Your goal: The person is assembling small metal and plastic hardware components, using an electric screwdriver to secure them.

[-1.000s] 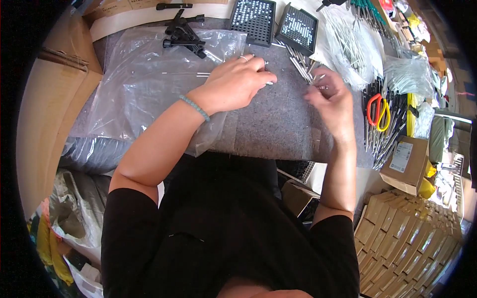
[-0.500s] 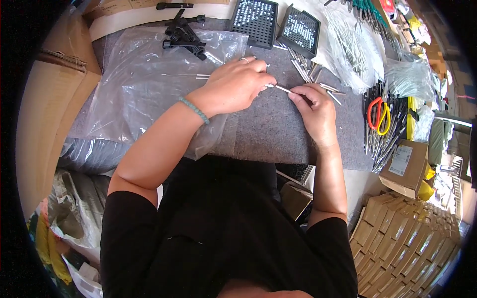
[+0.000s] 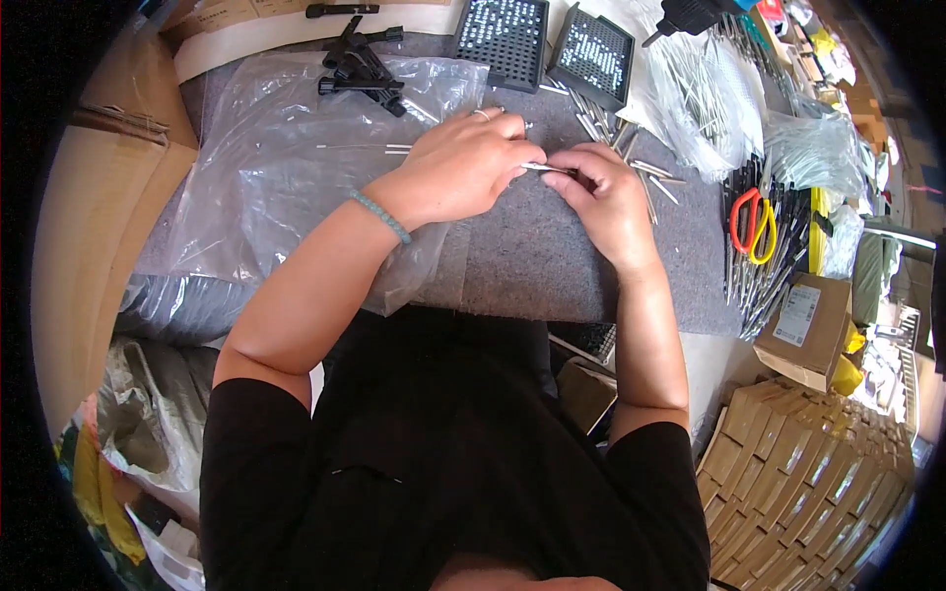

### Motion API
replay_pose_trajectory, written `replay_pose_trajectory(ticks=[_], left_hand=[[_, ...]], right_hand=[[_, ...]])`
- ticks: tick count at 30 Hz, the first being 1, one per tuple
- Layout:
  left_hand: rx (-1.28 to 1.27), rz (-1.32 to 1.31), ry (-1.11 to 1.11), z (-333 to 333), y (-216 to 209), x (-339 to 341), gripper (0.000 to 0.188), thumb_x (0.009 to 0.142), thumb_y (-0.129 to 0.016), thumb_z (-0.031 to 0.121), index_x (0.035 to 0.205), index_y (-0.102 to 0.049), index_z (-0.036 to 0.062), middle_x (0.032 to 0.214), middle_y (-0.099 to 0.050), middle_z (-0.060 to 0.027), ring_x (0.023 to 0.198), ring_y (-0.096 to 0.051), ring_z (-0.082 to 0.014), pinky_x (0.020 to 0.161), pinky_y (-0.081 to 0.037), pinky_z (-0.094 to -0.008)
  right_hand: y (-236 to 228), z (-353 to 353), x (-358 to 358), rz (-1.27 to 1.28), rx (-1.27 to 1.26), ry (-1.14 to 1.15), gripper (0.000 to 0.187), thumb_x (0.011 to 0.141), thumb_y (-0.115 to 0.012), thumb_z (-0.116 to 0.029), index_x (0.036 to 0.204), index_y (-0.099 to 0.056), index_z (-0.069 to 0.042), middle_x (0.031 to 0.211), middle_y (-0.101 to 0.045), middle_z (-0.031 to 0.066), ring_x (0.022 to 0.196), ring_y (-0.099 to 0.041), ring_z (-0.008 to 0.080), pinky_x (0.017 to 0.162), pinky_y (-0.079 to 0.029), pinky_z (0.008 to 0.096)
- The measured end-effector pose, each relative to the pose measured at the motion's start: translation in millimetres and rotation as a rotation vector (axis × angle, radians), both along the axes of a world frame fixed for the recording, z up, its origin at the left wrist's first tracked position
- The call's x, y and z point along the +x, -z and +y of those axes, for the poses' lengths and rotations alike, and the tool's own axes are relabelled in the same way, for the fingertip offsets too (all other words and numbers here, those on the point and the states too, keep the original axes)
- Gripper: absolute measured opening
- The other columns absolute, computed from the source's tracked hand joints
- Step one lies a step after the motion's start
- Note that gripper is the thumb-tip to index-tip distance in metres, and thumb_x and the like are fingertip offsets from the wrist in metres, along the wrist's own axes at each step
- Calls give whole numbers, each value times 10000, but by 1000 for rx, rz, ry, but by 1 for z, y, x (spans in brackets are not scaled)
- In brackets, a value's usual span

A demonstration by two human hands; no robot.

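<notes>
My left hand (image 3: 468, 163) is closed in a pinch on a thin metal rod (image 3: 537, 166), above the grey cloth of the table (image 3: 542, 256). Thin rod ends (image 3: 394, 151) stick out to the left of this hand, over a clear plastic sheet (image 3: 296, 187). My right hand (image 3: 606, 197) pinches the rod's other end, its fingertips almost touching the left ones. Just beyond the right hand lie several loose short silver tubes (image 3: 655, 172).
Two black perforated trays (image 3: 505, 79) filled with small pieces stand at the back. Left of them is a pile of black plastic parts (image 3: 365, 74). Red-and-yellow-handled scissors (image 3: 754, 227) rest on dark rods at right. A dark tool (image 3: 685, 15) shows at the top edge.
My right hand has moved left, closer to my left hand, so less of the rod shows between them. A dark tool has come into view at the top right.
</notes>
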State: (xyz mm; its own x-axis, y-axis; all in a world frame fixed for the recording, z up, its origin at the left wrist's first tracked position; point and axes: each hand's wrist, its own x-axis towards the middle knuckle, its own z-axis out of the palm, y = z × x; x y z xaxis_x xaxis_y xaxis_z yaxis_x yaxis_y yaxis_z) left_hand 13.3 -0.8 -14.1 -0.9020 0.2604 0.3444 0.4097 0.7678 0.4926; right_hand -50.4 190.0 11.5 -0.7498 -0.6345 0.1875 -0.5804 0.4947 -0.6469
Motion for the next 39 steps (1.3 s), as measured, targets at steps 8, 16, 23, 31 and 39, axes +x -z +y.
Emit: replay_pose_trajectory(ticks=[8,16,23,31,39], left_hand=[[10,-30,-4,1,-2,-1,187,800,-596,104,972,-655,151,910,-559,-55,927,-548,-243,796,-455,-361],[-6,15,2,-2,-1,-1,185,819,-596,115,999,-633,130,885,-540,-56,875,-541,-251,773,-456,-363],[-9,55,32,-1,0,-3,191,797,-613,85,982,-642,123,854,-536,-59,845,-538,-243,735,-458,-352],[-23,61,36,0,-5,-1,175,805,-590,93,970,-645,105,850,-533,-59,843,-532,-249,735,-447,-356],[-13,28,3,-2,-3,2,181,790,-591,67,968,-625,84,864,-527,-69,845,-533,-248,741,-444,-357]], right_hand=[[6,3,-3,92,39,-35,111,772,-676,-135,864,-672,-73,844,-617,78,745,-609,250,663,-477,305],[-18,19,-35,-376,-180,203,322,827,-668,-135,1093,-590,31,963,-638,60,772,-579,117,682,-482,232],[-82,-21,-81,19,-747,-68,630,872,-599,-322,1327,-338,27,1198,-511,148,1015,-548,209,882,-427,299],[-153,-87,-105,-12,-978,-138,381,811,-626,-319,924,-551,37,717,-592,114,671,-597,160,647,-493,276],[-137,-90,-85,1,-914,67,399,862,-567,-378,1020,-481,-22,746,-543,63,561,-529,124,509,-466,254]])
